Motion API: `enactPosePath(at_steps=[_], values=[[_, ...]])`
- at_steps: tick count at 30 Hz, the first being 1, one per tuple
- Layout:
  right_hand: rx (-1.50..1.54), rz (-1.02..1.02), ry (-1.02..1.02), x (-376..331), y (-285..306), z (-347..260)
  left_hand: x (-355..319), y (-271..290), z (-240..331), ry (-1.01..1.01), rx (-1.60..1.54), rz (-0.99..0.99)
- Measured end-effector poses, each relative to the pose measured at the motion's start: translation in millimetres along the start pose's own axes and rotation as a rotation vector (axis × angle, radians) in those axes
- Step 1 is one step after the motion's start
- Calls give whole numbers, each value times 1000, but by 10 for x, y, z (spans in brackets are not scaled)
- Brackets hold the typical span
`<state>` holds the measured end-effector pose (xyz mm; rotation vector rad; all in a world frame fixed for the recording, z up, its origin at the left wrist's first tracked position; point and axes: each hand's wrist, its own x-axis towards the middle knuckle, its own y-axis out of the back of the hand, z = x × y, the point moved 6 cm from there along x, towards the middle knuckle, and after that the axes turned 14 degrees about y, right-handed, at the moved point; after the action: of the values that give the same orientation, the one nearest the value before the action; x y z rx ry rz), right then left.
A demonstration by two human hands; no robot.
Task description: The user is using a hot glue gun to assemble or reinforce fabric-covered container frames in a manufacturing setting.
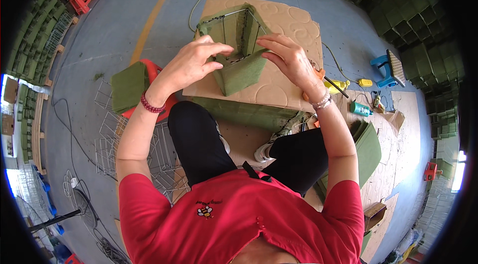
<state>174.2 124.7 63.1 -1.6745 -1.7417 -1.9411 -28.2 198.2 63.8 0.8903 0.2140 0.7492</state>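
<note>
A green fabric-covered box (242,75) with a thin wire frame stands open-topped on a cardboard-covered work surface (294,80) in front of me. Dark stitching or clips run along its rim and inner corner. My left hand (201,59) hovers over the box's left side, thumb and fingers apart, holding nothing. Over the right side is my right hand (288,60), fingers stretched out and thumb spread from them, close to the fabric rim. Whether its fingertips touch the rim I cannot tell. Part of the box's left wall is hidden behind my left hand.
Bare wire frames (107,152) lie at my left, by green panels (130,87) on a red stool (152,70). At right are more green panels (367,152), a green bottle (361,109) and a blue stool (383,70). A cable (195,7) crosses the floor.
</note>
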Motion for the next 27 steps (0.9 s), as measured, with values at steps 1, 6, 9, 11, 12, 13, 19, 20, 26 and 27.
enactPosePath(at_steps=[1,6,9,11,12,13,19,20,26,27], values=[[-2,-44,32,18,-49,27,24,-30,-1,11,-8,-64],[18,-126,49,49,-94,119,87,-15,82,14,-64,-113],[53,-117,-11,36,-120,156,101,-9,103,10,-15,-103],[72,-102,-67,40,-131,162,104,-17,84,33,4,-93],[85,-95,-146,38,-127,179,103,-14,72,28,20,-49],[97,-89,-226,31,-126,206,103,-6,67,21,36,-4],[58,-63,-394,37,-144,160,47,-41,194,-13,182,172],[58,-64,-396,18,-139,131,15,-66,189,-13,181,171],[-283,128,390,-296,-14,-433,-755,-224,230,-408,301,804],[-285,131,390,-325,-58,-455,-845,-390,192,-490,391,769]])
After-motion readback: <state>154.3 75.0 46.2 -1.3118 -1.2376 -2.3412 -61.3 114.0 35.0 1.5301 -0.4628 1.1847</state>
